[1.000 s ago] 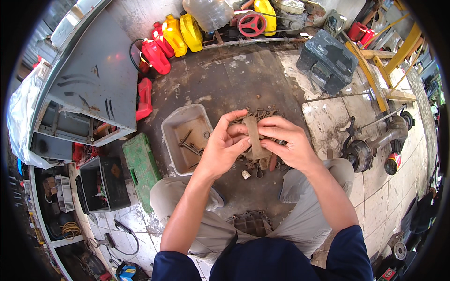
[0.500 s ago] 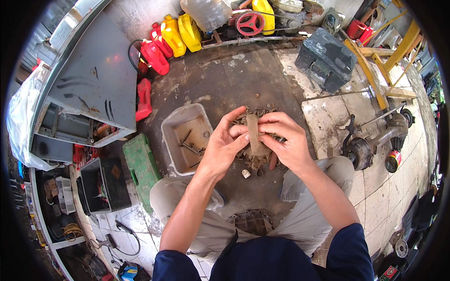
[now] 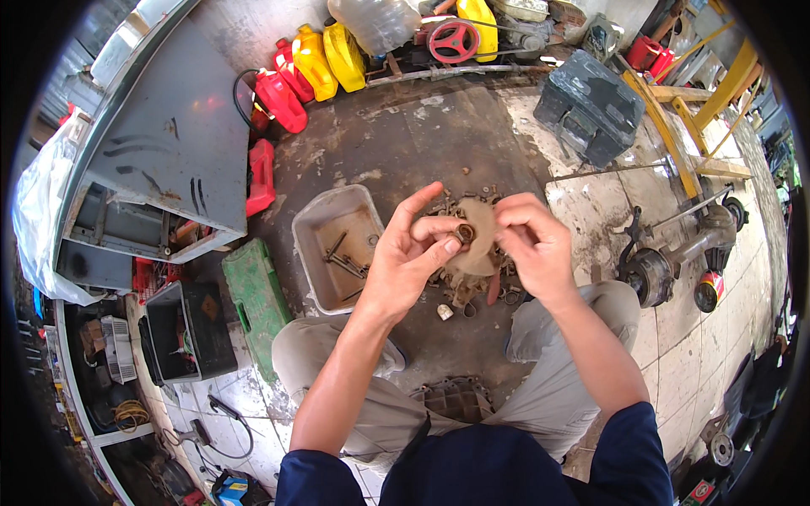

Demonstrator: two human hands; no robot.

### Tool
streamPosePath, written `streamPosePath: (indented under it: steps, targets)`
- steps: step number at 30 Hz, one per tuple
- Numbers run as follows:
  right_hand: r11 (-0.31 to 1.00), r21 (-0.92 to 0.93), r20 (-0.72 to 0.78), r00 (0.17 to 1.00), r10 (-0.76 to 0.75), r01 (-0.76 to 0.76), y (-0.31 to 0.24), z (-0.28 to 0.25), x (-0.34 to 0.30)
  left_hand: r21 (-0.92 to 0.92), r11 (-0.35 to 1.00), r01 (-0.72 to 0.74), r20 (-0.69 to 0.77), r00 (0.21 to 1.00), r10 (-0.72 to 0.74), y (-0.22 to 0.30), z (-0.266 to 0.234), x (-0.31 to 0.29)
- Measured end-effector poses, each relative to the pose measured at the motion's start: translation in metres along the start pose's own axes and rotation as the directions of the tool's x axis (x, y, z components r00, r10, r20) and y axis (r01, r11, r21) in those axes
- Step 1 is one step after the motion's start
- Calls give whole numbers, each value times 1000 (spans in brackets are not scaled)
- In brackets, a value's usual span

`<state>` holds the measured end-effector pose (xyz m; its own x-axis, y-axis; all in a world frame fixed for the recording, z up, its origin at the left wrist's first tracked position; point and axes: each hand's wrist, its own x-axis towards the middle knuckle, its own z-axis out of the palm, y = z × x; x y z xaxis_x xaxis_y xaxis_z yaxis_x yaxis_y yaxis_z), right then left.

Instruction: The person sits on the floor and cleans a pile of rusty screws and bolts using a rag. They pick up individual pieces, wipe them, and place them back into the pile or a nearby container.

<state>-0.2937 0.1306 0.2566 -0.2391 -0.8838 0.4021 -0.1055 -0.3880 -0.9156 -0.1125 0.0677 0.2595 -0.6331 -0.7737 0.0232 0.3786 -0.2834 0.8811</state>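
My left hand (image 3: pixel 409 257) pinches a small dark metal nut (image 3: pixel 464 234) between thumb and fingers, its round opening showing; the index finger points up and away. Close on its right, my right hand (image 3: pixel 536 244) grips the edge of a tan, bent piece of what looks like sandpaper (image 3: pixel 482 244). The sheet hangs beside the nut; whether they touch, I cannot tell. Beneath both hands lies a heap of small metal parts (image 3: pixel 462 291), partly hidden by the sheet. A grey plastic tub (image 3: pixel 308 221) with several bolts (image 3: pixel 342 260) in it stands left of my left hand.
A green case (image 3: pixel 256 295) and a black bin (image 3: pixel 215 358) lie to the left. Red and yellow jugs (image 3: pixel 316 72) line the back wall. At the right are a black toolbox (image 3: pixel 591 105), a yellow frame (image 3: pixel 675 139) and an axle-like metal part (image 3: pixel 675 257).
My right hand has drawn slightly right with the sheet, which was a narrow upright strip and now shows broad and rounded. The nut in my left hand has come into view.
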Motion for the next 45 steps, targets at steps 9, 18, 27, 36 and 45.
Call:
streamPosePath:
  steps: [9, 18, 27, 36, 45]
  targets:
    - [990, 99, -85, 991, 108, -99, 3, -8, 1, 16, 989, -147, 137, 980, 144, 6, 1, -5]
    - [993, 83, 100, 992, 81, -89, -5, -4, -1, 121, 969, -216, 96, 974, 205, 2, 2, -4]
    - [868, 152, 266, 865, 425, -473, -4, -6, 1, 627, 696, -350, 116, 925, 361, -1, -2, -1]
    - [860, 68, 184, 853, 488, -506, 6, -5, -3, 678, 681, -277, 125, 956, 265, 4, 5, -3]
    - [967, -66, -333, 919, 212, -247, 15, -48, 25, 628, 731, -266, 12, 943, 333, -1, 5, 1]
